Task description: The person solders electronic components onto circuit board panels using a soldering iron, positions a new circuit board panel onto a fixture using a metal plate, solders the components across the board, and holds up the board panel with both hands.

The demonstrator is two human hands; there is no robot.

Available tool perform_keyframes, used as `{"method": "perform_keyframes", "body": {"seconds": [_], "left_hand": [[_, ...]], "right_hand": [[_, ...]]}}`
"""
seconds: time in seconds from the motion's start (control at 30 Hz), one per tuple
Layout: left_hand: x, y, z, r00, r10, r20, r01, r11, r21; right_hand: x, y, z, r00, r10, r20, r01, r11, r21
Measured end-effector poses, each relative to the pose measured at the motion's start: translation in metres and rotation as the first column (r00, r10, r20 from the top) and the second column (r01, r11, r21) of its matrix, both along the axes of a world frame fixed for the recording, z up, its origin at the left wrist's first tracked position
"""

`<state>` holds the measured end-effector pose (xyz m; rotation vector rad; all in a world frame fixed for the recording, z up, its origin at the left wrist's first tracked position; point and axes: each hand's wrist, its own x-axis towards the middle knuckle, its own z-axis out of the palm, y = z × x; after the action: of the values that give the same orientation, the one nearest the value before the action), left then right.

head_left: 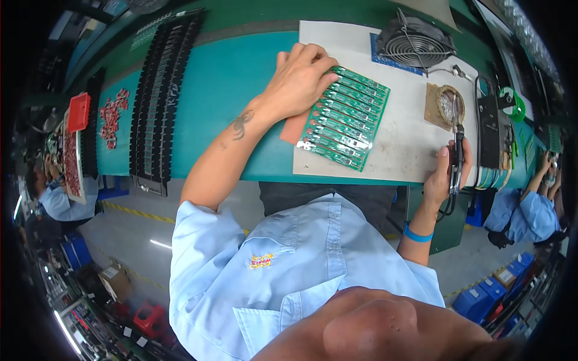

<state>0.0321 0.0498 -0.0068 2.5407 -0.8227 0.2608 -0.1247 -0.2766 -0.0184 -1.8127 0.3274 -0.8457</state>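
Note:
A green circuit board panel, made of several narrow strips, lies slightly turned on a white sheet. At its upper left edge, my left hand has its fingers curled, with thumb and forefinger closed on the panel's corner. Under that wrist an orange-pink piece sticks out from beside the panel. My right hand, to the right by the bench's front edge, is wrapped round a black-handled soldering iron. The iron's front end reaches over a round dish on a brown pad.
A black fan stands at the back right, near a black box and a green tape roll. On the left are long black racks, small red parts and a red tray. Co-workers sit at both sides.

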Motion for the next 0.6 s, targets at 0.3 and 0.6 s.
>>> {"method": "perform_keyframes", "body": {"seconds": [0.3,0.6], "left_hand": [[0.011,0.014,0.014,0.936,-0.200,-0.288,0.041,0.879,-0.475],[0.050,0.063,0.041,0.778,-0.073,-0.625,-0.492,0.547,-0.677]], "right_hand": [[0.003,-0.003,-0.011,1.000,0.002,0.026,-0.002,1.000,-0.018],[-0.002,0.003,-0.007,0.999,-0.033,-0.007,0.033,0.997,-0.073]]}}
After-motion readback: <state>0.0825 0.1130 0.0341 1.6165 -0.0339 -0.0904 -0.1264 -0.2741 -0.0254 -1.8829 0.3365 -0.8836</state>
